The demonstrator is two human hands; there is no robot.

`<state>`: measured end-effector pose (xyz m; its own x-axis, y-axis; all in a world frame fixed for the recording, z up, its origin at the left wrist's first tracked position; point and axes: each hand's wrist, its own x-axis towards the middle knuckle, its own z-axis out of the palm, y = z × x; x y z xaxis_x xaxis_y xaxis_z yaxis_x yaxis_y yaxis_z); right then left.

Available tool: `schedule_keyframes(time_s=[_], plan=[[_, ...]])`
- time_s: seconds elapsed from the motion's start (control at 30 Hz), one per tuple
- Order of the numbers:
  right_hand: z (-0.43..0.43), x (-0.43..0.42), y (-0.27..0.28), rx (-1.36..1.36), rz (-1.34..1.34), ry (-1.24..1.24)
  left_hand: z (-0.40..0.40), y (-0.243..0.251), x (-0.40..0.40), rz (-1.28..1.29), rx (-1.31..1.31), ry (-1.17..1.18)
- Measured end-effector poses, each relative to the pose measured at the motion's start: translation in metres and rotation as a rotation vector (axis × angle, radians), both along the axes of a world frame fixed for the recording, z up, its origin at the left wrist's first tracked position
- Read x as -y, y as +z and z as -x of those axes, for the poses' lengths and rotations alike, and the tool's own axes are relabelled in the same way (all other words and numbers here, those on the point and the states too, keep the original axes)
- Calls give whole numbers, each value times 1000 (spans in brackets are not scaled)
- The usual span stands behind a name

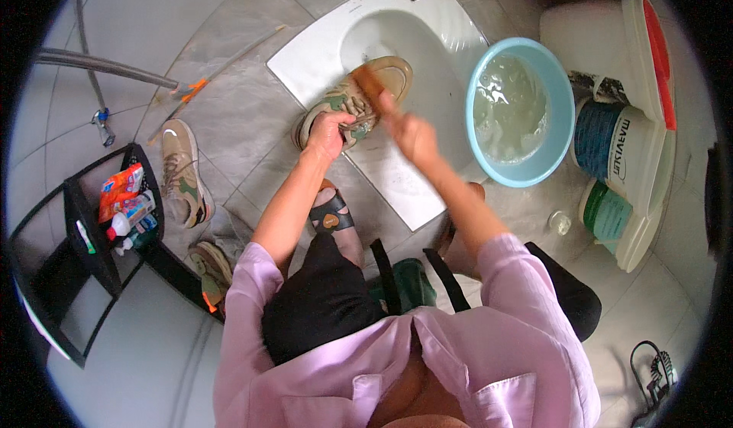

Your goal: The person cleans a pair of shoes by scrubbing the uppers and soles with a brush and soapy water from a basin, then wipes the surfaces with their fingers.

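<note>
A tan sneaker with green camouflage patches [334, 97] lies over the edge of a white ceramic squat toilet [395, 190], its toe above the basin. My left hand [327, 134] grips the shoe at its laces and opening. In my right hand [411, 136] is a brown scrubbing brush [368, 87], pressed or held close against the upper near the toe; motion blur hides its bristles. To the right of the toilet stands a light blue plastic basin [567, 113] with cloudy, sudsy water [509, 107].
A matching sneaker [186, 170] rests on the tiled floor at left, another shoe [211, 270] below it. A black rack [71, 227] holds bottles and a orange packet [120, 190]. Plastic buckets [647, 164] line the right side, near a small clear container [559, 222].
</note>
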<state>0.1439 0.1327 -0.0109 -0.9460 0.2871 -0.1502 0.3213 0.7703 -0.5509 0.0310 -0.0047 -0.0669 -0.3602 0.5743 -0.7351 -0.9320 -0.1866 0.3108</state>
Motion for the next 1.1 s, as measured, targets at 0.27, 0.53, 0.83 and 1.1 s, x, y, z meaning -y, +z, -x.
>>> schedule_keyframes(time_s=[0.27,0.53,0.83,1.1], plan=[[8,5,28,40,87,-70,2,-5,11,-50,-53,17],[15,-64,10,114,-106,-314,-13,17,-2,-168,-33,-2],[10,-8,15,99,48,-235,-8,36,-13,-341,83,163],[-17,23,-4,-8,4,-46,-10,35,-2,-254,175,230]])
